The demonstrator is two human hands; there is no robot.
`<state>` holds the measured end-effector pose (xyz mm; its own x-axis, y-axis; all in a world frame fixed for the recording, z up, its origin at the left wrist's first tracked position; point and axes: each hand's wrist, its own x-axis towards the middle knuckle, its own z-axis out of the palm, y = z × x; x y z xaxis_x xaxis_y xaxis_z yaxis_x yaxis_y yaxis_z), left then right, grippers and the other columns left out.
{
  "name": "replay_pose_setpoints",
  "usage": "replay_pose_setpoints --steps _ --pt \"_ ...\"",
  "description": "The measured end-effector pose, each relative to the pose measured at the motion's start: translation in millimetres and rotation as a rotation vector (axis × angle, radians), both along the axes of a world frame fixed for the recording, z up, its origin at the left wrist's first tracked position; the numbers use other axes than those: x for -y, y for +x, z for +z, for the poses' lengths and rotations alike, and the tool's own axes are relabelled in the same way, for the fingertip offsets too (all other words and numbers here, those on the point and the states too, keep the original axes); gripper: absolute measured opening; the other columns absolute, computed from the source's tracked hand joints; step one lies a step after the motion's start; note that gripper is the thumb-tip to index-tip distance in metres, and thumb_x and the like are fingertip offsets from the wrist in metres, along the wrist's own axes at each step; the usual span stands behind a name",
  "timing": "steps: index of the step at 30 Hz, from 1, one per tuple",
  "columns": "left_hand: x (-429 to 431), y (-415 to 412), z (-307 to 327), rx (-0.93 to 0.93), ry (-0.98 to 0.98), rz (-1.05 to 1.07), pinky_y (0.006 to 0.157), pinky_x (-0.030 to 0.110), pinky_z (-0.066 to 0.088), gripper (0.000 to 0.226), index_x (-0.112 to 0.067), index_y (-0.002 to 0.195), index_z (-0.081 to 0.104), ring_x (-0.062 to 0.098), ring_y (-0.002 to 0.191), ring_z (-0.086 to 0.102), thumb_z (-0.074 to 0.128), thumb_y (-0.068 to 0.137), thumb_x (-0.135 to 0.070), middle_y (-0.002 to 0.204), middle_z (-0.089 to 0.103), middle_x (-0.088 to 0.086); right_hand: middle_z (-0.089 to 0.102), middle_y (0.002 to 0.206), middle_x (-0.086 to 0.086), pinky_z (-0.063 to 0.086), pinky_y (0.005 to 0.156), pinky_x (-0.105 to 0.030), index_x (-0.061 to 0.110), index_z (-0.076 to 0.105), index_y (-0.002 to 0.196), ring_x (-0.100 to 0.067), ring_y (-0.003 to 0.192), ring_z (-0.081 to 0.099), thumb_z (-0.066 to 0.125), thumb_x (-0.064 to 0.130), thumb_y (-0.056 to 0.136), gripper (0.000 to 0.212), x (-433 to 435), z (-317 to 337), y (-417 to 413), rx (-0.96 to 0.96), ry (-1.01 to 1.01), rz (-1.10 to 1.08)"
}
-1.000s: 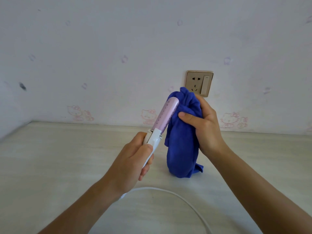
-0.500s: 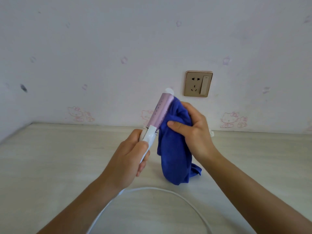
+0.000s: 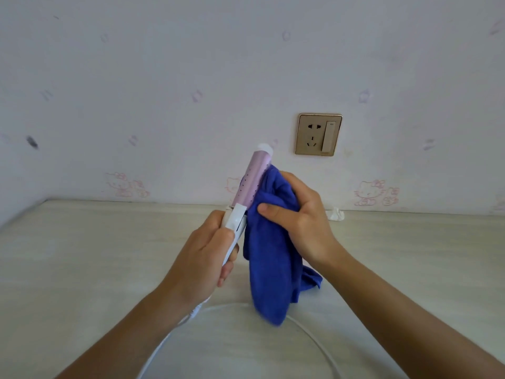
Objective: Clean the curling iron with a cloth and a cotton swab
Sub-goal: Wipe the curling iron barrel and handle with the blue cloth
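A: What's nearest?

B: A white cord looping over the pale table. Above it, the left hand is wrapped round the white handle of the curling iron, which is held off the table, tilted up and away.

A: And the other hand?

B: The right hand clasps a blue cloth against the right side of the lilac barrel, and the rest of the cloth hangs down. On the wall behind is a gold wall socket.

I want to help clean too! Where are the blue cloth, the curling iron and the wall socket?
blue cloth [image 3: 270, 269], head view, on its hanging fold.
curling iron [image 3: 252, 179], head view, on its purple barrel.
wall socket [image 3: 311, 135], head view, on its gold faceplate.
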<state>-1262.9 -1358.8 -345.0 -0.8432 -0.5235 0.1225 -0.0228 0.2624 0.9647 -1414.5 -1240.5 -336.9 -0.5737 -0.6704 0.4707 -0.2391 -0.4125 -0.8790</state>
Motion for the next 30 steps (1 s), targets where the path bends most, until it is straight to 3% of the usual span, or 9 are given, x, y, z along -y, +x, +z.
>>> replay_pose_setpoints --steps 4,8,16,22,26,30 --pt "1.9 -2.9 5.6 0.0 -0.028 -0.032 0.043 0.03 0.037 0.025 -0.017 0.097 0.058 0.016 0.047 0.039 0.041 0.084 -0.032 0.065 0.051 0.0 0.074 0.11 0.01 0.06 0.084 -0.025 0.033 0.068 0.12 -0.015 0.103 0.072 0.073 0.012 0.093 0.034 0.1 4.0 -2.4 -0.1 0.021 -0.174" --pt "-7.5 1.8 1.1 -0.007 -0.028 -0.089 0.042 0.026 0.035 0.025 -0.027 0.088 0.059 0.013 0.047 0.038 0.044 0.079 -0.044 0.065 0.049 -0.001 0.076 0.106 0.013 0.059 0.077 -0.02 0.039 0.07 0.113 -0.008 0.098 0.073 0.072 0.012 0.092 0.035 -10.3 20.0 -20.1 0.01 -0.045 -0.332" --pt "2.2 -3.0 -7.5 -0.045 0.02 0.02 0.042 0.033 0.033 0.019 -0.028 0.08 0.054 0.019 0.047 0.037 0.041 0.073 -0.04 0.062 0.046 -0.001 0.075 0.111 -0.008 0.061 0.09 -0.032 0.016 0.07 0.121 -0.027 0.104 0.071 0.066 -0.002 0.094 0.033 4.2 -5.4 12.4 -0.04 -0.032 -0.084" --pt "2.2 -5.1 -1.2 -0.038 -0.005 -0.047 0.043 0.028 0.037 0.021 -0.03 0.085 0.058 0.015 0.046 0.039 0.042 0.076 -0.04 0.064 0.049 0.003 0.074 0.108 0.011 0.06 0.084 -0.025 0.029 0.067 0.123 -0.014 0.1 0.071 0.069 0.005 0.095 0.037 -0.1 2.2 6.8 -0.169 0.007 -0.197" --pt "1.1 -2.0 -4.8 -0.035 -0.032 -0.089 0.043 0.029 0.036 0.031 -0.024 0.094 0.059 0.014 0.045 0.039 0.042 0.079 -0.045 0.065 0.051 0.0 0.074 0.105 0.011 0.061 0.081 -0.026 0.03 0.068 0.117 -0.013 0.098 0.071 0.07 0.009 0.093 0.032 -6.5 11.1 -11.3 -0.103 -0.035 -0.352" --pt "7.0 -2.1 -9.2 -0.047 0.065 -0.142 0.043 0.031 0.034 0.023 -0.028 0.084 0.062 0.019 0.044 0.038 0.045 0.078 -0.043 0.064 0.053 0.004 0.073 0.102 0.014 0.058 0.078 -0.019 0.036 0.068 0.109 -0.008 0.094 0.071 0.071 0.012 0.093 0.029 -13.1 18.8 -26.3 -0.077 -0.071 -0.44"
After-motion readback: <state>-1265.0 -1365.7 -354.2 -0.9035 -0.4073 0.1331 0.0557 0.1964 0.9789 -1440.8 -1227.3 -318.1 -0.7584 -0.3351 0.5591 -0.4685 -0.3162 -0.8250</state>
